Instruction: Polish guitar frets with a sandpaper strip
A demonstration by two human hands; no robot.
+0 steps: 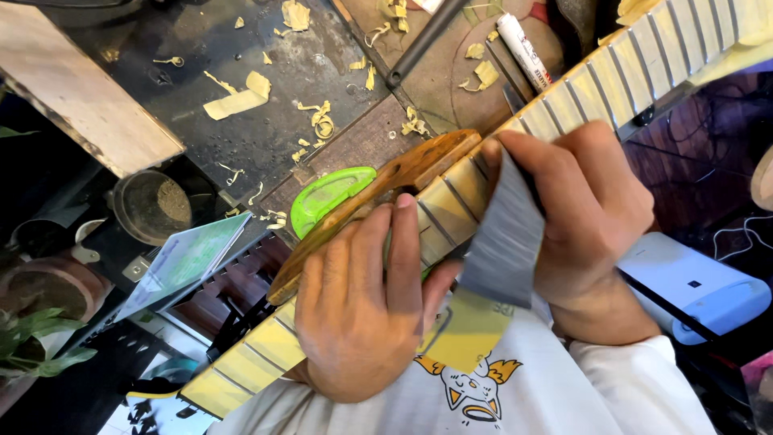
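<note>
Both hands on fretboard [451, 201]: left hand [362, 306] clamping it steady, right hand [588, 209] pinching grey sandpaper sheet [503, 242] flat against frets.

Pale wood fretboard [451, 197] w/ metal frets, matt grey sandpaper [503, 242], glossy green plastic tool [326, 196]

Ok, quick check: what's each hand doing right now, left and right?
Left hand: closed around the fretted neck, fingers pressing on its fretted face.
Right hand: closed, pinching a grey sheet of sandpaper against the neck.
</note>
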